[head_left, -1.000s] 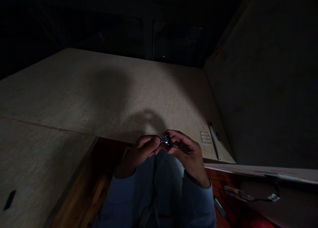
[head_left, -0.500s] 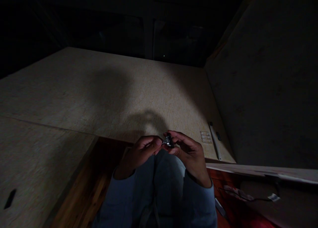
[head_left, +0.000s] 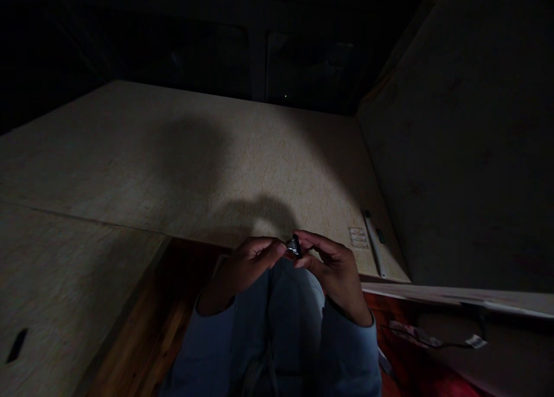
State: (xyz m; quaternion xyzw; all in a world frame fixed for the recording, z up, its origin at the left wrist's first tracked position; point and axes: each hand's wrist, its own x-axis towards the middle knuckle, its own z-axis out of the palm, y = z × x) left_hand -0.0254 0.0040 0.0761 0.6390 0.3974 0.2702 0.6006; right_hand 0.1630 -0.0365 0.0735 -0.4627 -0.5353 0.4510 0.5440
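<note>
Both hands meet over my lap, at the near edge of the table, around a small black-and-silver binder clip (head_left: 294, 246). My left hand (head_left: 255, 264) pinches its narrow silver end between thumb and forefinger. At the clip's dark, wider side, my right hand (head_left: 333, 264) grips it with the thumb below and the fingers above. The dim light hides its finer details. To the right of my right hand, a flat clear piece with pale lines (head_left: 358, 237) lies on the table.
A slim pale stick with a dark tip (head_left: 374, 247) and a small dark piece (head_left: 381, 236) lie near the wall (head_left: 467, 154). The mottled table (head_left: 259, 149) spreads ahead. Another dark strip (head_left: 17, 345) is at lower left. A cable (head_left: 450, 346) runs at lower right.
The clip has turned slightly in my fingers, its dark side now looking thinner and more upright. My right hand has shifted slightly; my left hand keeps its pinch.
</note>
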